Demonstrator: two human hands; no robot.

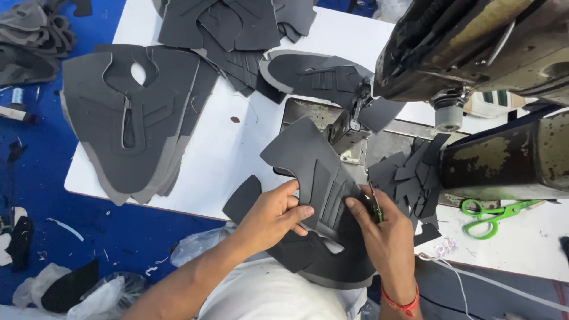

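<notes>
Holding a dark grey shoe piece (314, 178) over the near edge of a white desk (225, 148), a person works it with both bare hands just in front of a worn sewing machine (474, 53). The left hand (269, 216) grips the piece's left side, thumb on top and fingers (293, 212) curled shut around the edge; the right hand (385, 234), a red band at its wrist, pinches the right edge and also clasps a small green-handled snipper (376, 206), its tip touching the material. The piece's long axis runs from the person's lap up and to the left, away from the body, its far tip pointing toward the machine's metal plate (308, 112). Both hands are on the piece, the right one nearer the machine's needle area. More dark pieces hang below the hands, over the lap. Just right of the right hand lies a heap of small grey offcuts (409, 175); green scissors (492, 214) rest further right on the desk. Beyond, a large stack of cut grey pieces (130, 118) sits at the desk's left end, with more (237, 26) piled at the far edge above a blue floor (35, 178).
</notes>
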